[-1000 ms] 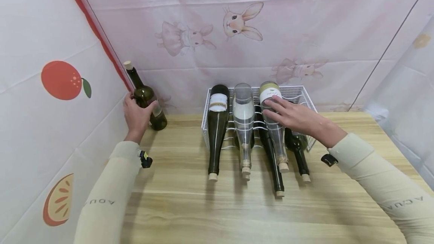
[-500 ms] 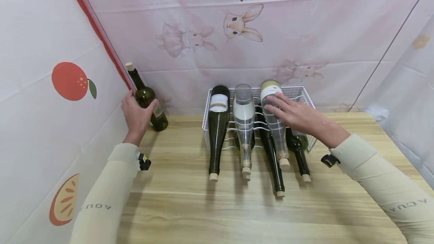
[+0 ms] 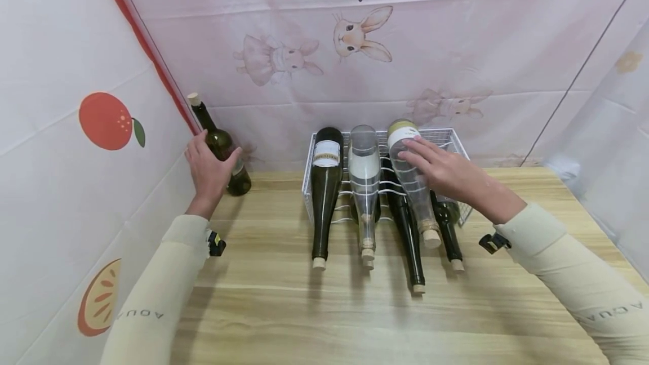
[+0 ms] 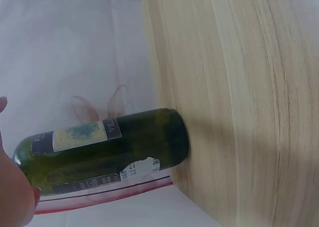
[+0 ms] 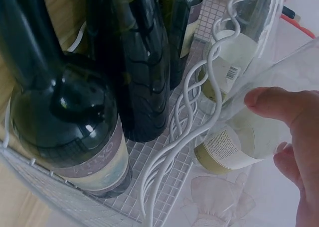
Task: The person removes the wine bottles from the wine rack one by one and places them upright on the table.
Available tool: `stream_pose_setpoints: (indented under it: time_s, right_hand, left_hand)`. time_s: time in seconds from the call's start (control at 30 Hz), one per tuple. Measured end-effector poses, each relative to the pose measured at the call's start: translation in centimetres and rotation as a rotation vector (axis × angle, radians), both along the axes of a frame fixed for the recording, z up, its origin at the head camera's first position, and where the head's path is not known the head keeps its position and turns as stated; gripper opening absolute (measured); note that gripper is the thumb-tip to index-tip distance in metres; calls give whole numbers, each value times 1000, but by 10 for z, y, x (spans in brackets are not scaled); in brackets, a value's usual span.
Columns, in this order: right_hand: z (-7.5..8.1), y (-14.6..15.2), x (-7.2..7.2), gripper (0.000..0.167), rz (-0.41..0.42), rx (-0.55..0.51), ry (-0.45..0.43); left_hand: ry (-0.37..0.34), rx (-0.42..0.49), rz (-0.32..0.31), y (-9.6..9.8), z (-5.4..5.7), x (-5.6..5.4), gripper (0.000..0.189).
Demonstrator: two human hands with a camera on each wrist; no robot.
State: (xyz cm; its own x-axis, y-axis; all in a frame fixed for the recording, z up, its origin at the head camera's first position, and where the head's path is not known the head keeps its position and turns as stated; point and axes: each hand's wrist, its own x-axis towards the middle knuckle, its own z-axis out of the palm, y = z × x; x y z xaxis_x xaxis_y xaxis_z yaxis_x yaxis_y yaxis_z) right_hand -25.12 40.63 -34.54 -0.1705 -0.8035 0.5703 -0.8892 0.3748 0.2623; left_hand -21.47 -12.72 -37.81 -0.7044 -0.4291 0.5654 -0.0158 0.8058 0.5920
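The nearer right hand [image 3: 448,173] pinches the clear bottle [image 3: 417,199] at the wire basket [image 3: 440,136], long axis slanting neck-first toward the counter's [image 3: 284,314] near edge; the left hand [image 3: 209,169], spread, flanks the green bottle [image 3: 219,142] by the far-left corner.

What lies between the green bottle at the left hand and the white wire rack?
Nothing but bare wooden tabletop lies between the green bottle and the rack; the head view shows that stretch.

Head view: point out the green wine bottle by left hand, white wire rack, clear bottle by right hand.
Green wine bottle [image 3: 219,142]: head view, upper body.
White wire rack [image 3: 437,137]: head view, back mesh.
Clear bottle [image 3: 413,186]: head view, body.
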Motion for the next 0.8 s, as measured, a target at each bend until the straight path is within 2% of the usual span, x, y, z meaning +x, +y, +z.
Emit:
stream_pose_setpoints:
  time_s: [0.27,0.53,0.67,0.8]
  right_hand:
    - [0,2,4,76,42,-91,-47]
    - [6,1,10,68,39,-172,-111]
    - [8,1,14,66,28,-214,-167]
    - [10,4,19,70,-11,-228,-275]
  left_hand:
    - [73,-67,-66,7,0,-2,89]
    - [111,-215,-170,27,8,-2,90]
    - [107,-248,-223,39,14,0,92]
    - [111,-279,-293,55,22,3,96]
